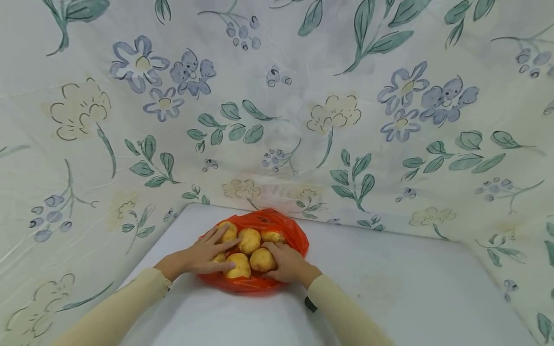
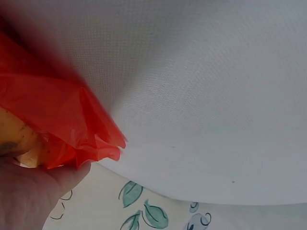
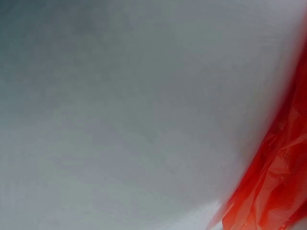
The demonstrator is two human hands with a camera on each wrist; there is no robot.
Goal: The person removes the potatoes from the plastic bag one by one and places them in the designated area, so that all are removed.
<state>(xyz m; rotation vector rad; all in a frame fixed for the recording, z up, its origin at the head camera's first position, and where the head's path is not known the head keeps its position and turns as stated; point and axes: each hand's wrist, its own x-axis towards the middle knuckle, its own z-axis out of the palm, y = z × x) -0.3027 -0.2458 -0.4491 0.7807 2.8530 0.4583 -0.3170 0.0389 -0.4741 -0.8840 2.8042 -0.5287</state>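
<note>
Several yellow potatoes (image 1: 249, 241) lie together in an opened red plastic bag (image 1: 298, 235) on the white table. My left hand (image 1: 203, 254) rests over the potatoes at the left with its fingers spread and fairly straight. At the right side, my right hand (image 1: 290, 264) holds a potato (image 1: 263, 260), its fingers above and its thumb below. In the left wrist view, part of the left hand (image 2: 29, 191) shows beside a potato (image 2: 17, 134) and the crumpled bag (image 2: 53, 105). Only the bag's edge (image 3: 278, 182) shows in the right wrist view; the hand is out of frame.
The white tabletop (image 1: 389, 278) extends to the right of the bag. A floral-patterned sheet (image 1: 294, 134) rises behind the table and along its sides. A small dark object (image 1: 310, 304) shows beside the right sleeve (image 1: 342, 307).
</note>
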